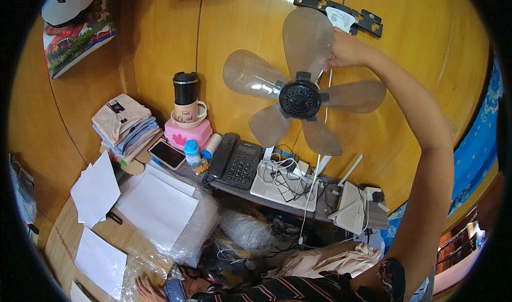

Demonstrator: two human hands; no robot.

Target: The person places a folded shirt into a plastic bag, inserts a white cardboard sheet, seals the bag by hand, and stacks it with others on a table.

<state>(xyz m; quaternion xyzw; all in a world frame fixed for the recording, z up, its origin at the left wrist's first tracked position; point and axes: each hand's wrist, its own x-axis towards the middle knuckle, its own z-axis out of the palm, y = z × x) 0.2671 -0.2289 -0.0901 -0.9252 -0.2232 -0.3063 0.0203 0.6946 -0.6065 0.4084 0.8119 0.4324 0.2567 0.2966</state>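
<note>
My right hand (344, 50) reaches high against the yellow wooden wall, partly behind a fan blade. Its fingers are bent around a white cord (328, 81) that hangs down past the fan. Just above the hand, a white printed piece (340, 19) sits against a black slotted wall rack (368, 22); whether my fingers touch it is hard to see. The fan (300, 99) has grey translucent blades and a black hub. At the lower left my left hand (148, 290) lies with fingers apart on clear plastic wrap (140, 263), holding nothing visible.
A narrow shelf carries a black desk phone (234, 160), a white router box (280, 187) with tangled cables, a second white router (349, 208), a smartphone (167, 153) and a mug (186, 113). Folded clothes (125, 123) are stacked left. Paper sheets (160, 206) cover the table.
</note>
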